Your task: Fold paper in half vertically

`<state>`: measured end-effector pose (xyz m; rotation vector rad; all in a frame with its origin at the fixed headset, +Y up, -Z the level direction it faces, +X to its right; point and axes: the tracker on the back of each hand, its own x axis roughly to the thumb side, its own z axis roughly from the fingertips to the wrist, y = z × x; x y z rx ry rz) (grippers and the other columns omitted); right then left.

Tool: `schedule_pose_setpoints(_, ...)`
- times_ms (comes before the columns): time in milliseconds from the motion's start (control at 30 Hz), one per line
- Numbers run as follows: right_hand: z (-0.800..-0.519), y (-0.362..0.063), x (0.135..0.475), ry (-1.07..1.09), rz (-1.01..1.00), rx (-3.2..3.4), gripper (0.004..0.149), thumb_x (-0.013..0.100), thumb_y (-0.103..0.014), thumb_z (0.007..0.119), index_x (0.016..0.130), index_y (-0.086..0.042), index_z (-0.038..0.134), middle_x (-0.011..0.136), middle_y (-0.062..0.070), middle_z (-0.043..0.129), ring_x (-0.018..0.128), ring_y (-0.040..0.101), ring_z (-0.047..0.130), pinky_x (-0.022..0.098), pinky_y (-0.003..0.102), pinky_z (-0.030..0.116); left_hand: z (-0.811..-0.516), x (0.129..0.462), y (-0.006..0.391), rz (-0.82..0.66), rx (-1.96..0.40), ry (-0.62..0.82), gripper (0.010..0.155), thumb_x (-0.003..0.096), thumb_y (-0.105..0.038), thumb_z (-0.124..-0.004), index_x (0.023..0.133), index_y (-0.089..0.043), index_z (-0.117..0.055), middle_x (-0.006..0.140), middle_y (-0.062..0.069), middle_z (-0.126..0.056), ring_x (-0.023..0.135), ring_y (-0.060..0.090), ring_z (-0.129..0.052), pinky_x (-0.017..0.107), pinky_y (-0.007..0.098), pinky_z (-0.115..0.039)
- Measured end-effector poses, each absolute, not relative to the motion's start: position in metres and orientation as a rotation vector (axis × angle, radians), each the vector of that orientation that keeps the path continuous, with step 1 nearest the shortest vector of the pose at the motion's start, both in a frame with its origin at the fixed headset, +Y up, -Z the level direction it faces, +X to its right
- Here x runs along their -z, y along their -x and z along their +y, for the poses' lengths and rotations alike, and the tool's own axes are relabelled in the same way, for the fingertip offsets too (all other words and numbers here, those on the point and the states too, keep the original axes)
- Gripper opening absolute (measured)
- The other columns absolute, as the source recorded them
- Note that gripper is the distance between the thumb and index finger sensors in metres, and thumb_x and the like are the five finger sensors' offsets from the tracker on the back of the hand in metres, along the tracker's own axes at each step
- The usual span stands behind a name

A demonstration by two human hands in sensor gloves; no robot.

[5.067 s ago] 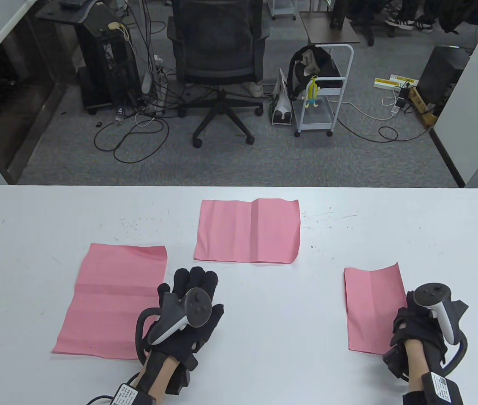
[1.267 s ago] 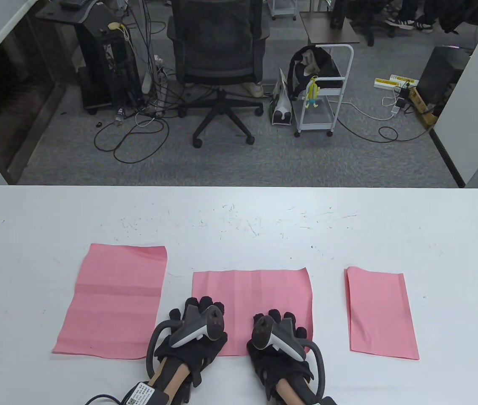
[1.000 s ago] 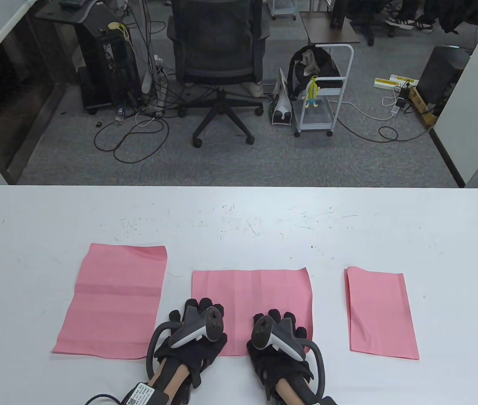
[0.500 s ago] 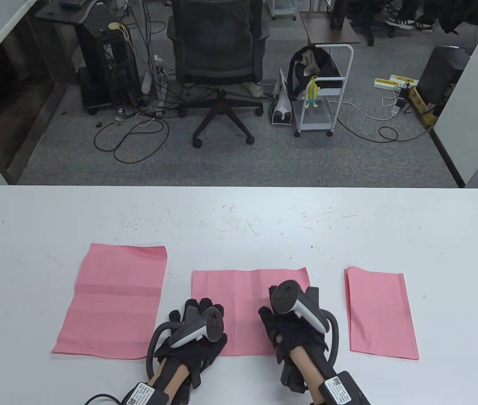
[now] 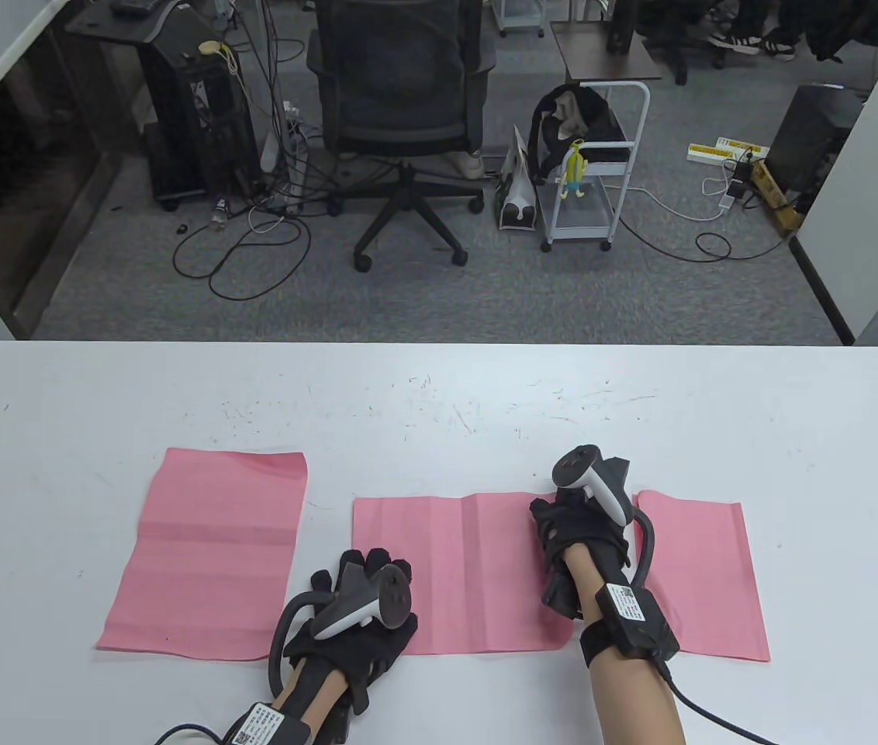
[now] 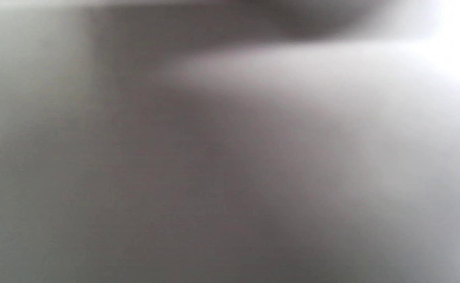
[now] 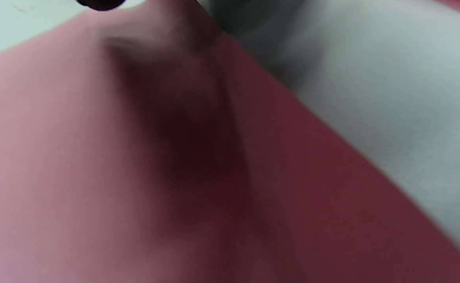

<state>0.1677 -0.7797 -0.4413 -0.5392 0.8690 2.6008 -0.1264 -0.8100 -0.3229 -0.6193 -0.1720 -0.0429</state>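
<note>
table view: my left hand (image 5: 361, 601) lies flat with fingers spread on the lower left corner of the middle pink rectangular paper sheet (image 5: 447, 570), which sits on the white table (image 5: 439, 388) near my edge. my right hand (image 5: 578, 528) is at the sheet's upper right corner, about two o'clock from its centre; its fingers are hidden under the glove and tracker, so i cannot tell whether they pinch the corner. a larger creased pink sheet (image 5: 210, 551) lies at nine o'clock of the middle one, a narrow folded pink sheet (image 5: 706, 578) at three o'clock.

left wrist view: only grey blur.

right wrist view: blurred pink paper (image 7: 135, 177) fills most of the frame, white table (image 7: 391, 98) at two o'clock.
</note>
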Motion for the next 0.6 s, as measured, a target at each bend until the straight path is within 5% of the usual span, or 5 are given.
schedule_pose_setpoints(267, -0.787, -0.166, 0.439, 0.568, 0.817, -2.719, 0.072, 0.048, -0.052, 0.074, 0.104, -0.028, 0.036, 0.116, 0.002, 0.029, 0.108, 0.032, 0.033, 0.08, 0.053, 0.039, -0.81, 0.323, 0.126, -0.172, 0.04, 0.621, 0.077, 0.0505, -0.068, -0.034, 0.112, -0.039, 0.003, 0.121, -0.006, 0.01, 0.113, 0.032, 0.005, 0.082, 0.065, -0.012)
schedule_pose_setpoints(467, -0.787, -0.168, 0.435, 0.57, 0.732, -2.739, 0.047, 0.046, -0.051, 0.077, 0.086, -0.03, 0.064, 0.114, 0.0, 0.038, 0.107, 0.032, 0.04, 0.079, 0.052, 0.045, -0.81, 0.323, 0.126, -0.172, 0.041, 0.62, 0.077, 0.0504, -0.068, -0.034, 0.112, -0.039, 0.003, 0.121, -0.006, 0.01, 0.113, 0.032, 0.005, 0.082, 0.065, -0.012)
schedule_pose_setpoints(600, -0.786, -0.177, 0.435, 0.53, 0.766, -2.609, 0.046, 0.048, -0.051, 0.07, 0.088, -0.029, 0.064, 0.115, 0.0, 0.035, 0.107, 0.032, 0.034, 0.079, 0.052, 0.039, -0.81, 0.323, 0.126, -0.172, 0.041, 0.619, 0.077, 0.0505, -0.068, -0.034, 0.112, -0.039, 0.003, 0.121, -0.006, 0.01, 0.113, 0.032, 0.005, 0.082, 0.065, -0.012)
